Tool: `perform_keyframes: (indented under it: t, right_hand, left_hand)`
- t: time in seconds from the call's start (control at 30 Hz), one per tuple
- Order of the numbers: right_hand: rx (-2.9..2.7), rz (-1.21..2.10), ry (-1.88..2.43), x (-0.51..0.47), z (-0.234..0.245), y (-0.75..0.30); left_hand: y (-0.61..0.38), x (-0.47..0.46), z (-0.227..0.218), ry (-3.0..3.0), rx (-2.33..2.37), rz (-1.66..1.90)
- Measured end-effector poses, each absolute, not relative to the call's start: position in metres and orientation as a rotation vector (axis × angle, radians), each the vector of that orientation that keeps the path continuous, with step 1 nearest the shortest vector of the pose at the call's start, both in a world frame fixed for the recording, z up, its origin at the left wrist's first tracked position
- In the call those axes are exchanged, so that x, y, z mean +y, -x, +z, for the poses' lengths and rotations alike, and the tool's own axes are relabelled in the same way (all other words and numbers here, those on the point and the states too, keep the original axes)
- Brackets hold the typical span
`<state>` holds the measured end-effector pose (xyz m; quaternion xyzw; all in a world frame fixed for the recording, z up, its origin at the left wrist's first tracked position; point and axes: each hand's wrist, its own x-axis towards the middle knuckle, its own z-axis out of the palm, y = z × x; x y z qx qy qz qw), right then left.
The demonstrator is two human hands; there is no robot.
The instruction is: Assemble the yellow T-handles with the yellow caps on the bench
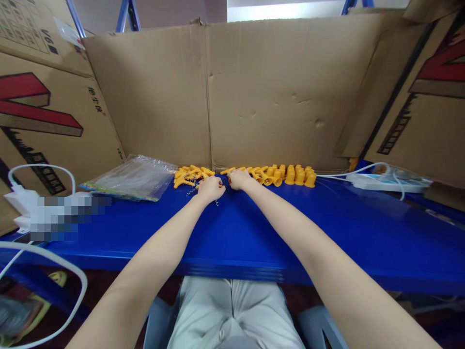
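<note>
My left hand (211, 190) is closed round a yellow-handled corkscrew, and its metal spiral (217, 202) pokes out below the fingers. Just left of it lies a pile of yellow corkscrews (185, 178), their wire spirals turned toward me. My right hand (239, 179) is closed on a yellow bell-shaped plastic cup (229, 179), mostly hidden by the fingers. To its right, several yellow parts with round openings (268, 180) lie on their sides. Beyond them, more yellow bell-shaped cups (300, 175) stand in rows.
A blue table (254, 232) spans the view, backed by a cardboard wall (283, 97). Clear plastic bags (134, 177) lie on the left. White power strips with cables sit at the left (54, 208) and right (388, 182). Printed cartons (43, 111) flank both sides.
</note>
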<state>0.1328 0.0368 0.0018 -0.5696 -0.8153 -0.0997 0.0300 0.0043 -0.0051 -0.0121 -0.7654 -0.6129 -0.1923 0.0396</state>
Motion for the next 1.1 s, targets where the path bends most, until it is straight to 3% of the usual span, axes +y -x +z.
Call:
perform_keyframes:
  t: [0.13,0.33,0.57,0.83,1.1]
  right_hand:
    - [-2.403,-0.256,1.761,0.038,0.018,-0.161]
    - [-2.087,-0.339,2.112,0.034,0.040,-0.231]
    - [-1.966,-0.363,2.345,0.023,0.016,-0.300]
    - [-1.881,-0.381,2.157,0.012,-0.017,-0.321]
    - [-1.794,-0.287,2.044,0.015,-0.025,-0.319]
  left_hand:
    - [-0.005,-0.006,-0.012,2.330,-1.905,-0.578]
    - [-0.005,-0.004,-0.013,2.338,-1.897,-0.562]
    - [-0.005,-0.003,-0.013,2.351,-1.922,-0.524]
    - [-0.004,-0.005,-0.011,2.239,-1.983,-0.498]
    - [0.000,-0.009,-0.007,2.312,-2.017,-0.136]
